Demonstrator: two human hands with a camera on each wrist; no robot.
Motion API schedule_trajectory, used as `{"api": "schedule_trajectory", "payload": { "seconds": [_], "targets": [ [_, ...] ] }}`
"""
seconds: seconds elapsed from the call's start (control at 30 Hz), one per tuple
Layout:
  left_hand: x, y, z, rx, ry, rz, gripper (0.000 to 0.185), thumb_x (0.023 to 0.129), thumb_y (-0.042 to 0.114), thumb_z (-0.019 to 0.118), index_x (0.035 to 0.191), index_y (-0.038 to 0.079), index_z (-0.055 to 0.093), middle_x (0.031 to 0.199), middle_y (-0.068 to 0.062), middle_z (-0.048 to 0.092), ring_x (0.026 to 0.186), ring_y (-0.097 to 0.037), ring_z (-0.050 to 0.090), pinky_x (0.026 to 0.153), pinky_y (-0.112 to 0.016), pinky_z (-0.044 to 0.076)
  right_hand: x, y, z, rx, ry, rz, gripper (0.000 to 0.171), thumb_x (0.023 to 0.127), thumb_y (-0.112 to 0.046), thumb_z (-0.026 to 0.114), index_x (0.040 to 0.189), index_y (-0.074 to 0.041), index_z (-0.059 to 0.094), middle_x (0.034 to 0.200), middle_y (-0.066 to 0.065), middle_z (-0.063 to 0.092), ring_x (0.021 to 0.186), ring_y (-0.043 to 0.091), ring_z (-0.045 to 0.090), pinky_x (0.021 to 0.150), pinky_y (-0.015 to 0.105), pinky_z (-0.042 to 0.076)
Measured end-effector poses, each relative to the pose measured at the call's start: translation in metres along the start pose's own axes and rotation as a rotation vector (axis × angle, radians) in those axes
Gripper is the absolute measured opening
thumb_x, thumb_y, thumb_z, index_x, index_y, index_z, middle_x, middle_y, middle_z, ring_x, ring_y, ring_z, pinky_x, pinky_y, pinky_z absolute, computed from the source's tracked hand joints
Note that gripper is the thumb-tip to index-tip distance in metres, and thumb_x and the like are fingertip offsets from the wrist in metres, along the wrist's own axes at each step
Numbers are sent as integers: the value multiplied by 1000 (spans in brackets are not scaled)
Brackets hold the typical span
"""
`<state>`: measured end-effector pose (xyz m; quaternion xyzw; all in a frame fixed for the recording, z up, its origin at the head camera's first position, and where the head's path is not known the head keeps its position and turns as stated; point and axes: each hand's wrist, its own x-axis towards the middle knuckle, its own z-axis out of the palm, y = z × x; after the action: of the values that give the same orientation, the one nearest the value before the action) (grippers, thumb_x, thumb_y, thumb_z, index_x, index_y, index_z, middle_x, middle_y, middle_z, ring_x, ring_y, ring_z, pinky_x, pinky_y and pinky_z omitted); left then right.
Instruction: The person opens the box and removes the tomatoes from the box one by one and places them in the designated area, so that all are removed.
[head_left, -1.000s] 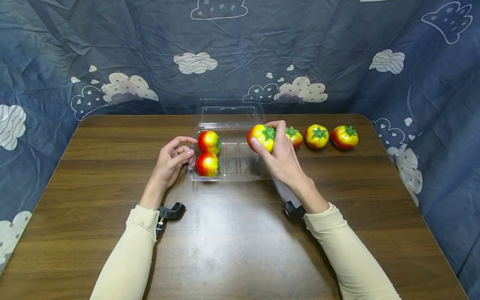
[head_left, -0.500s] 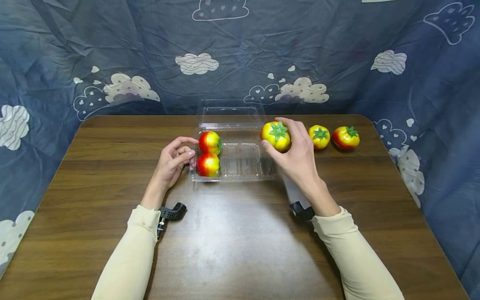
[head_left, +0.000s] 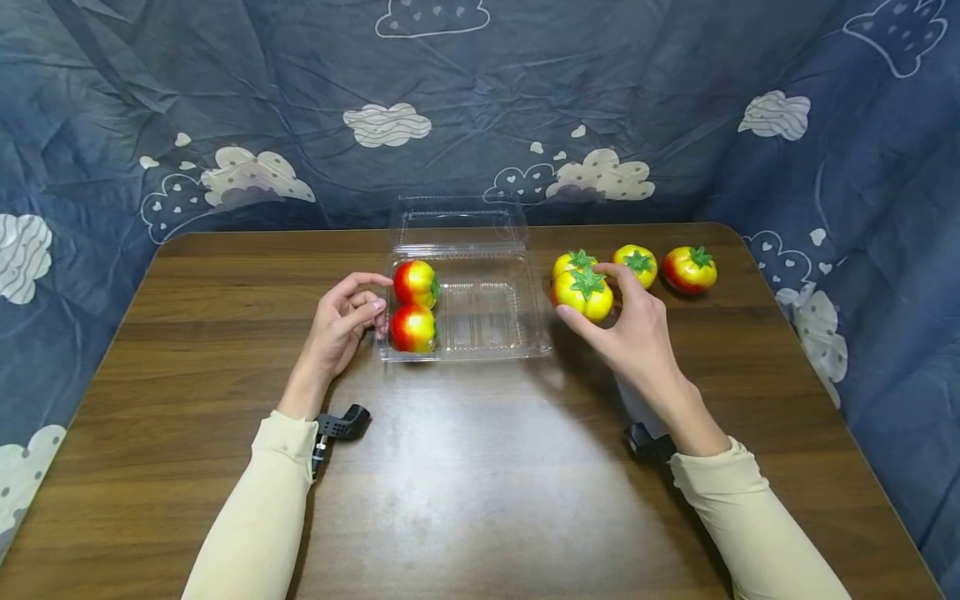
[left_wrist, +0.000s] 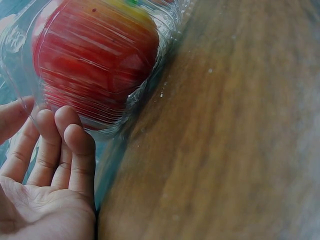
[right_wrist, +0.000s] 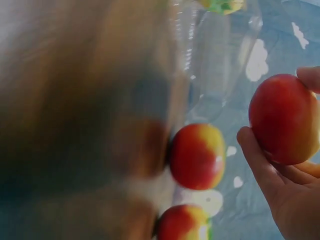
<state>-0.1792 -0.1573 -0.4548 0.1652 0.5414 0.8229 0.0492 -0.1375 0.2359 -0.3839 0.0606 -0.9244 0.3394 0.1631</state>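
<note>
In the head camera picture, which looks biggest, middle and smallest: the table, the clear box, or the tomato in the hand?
1. Table, by far the biggest.
2. Clear box, in the middle.
3. Tomato held by the right hand, the smallest.

Looking like makeshift home recording setup: wooden table (head_left: 480, 500) standing against wrinkled blue cloud-print cloth backdrop (head_left: 225, 92) hanging behind and around sides; toy tomatoes (head_left: 688, 269) and clear clamshell box (head_left: 480, 333) sitting as props.
</note>
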Motion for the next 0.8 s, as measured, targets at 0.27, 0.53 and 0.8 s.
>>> {"api": "schedule_trajectory", "payload": {
  "seconds": [0.27,0.53,0.8],
  "targets": [
    [0,0,5,-2,16,-10,30,96,-6,53,125,-13,49,73,-14,59,58,-25,53,54,-27,52,-6,15,-5,-9,-39,-93,68,74,-48,84,128,-15,59,121,4,67,98,22,63,84,41,53],
    [-3,-1,2,2,5,12,29,97,-6,51,125,-13,49,73,-13,59,58,-25,52,55,-27,53,-1,23,-7,-49,-123,-157,66,73,-46,85,124,-13,61,118,3,67,99,23,62,86,41,51],
    [-2,-3,4,-7,-3,15,30,97,-7,51,125,-14,48,73,-13,59,58,-24,53,55,-27,53,0,32,-8,-112,-324,-107,67,76,-49,83,127,-14,58,120,4,65,102,24,59,94,45,49]
  ]
}}
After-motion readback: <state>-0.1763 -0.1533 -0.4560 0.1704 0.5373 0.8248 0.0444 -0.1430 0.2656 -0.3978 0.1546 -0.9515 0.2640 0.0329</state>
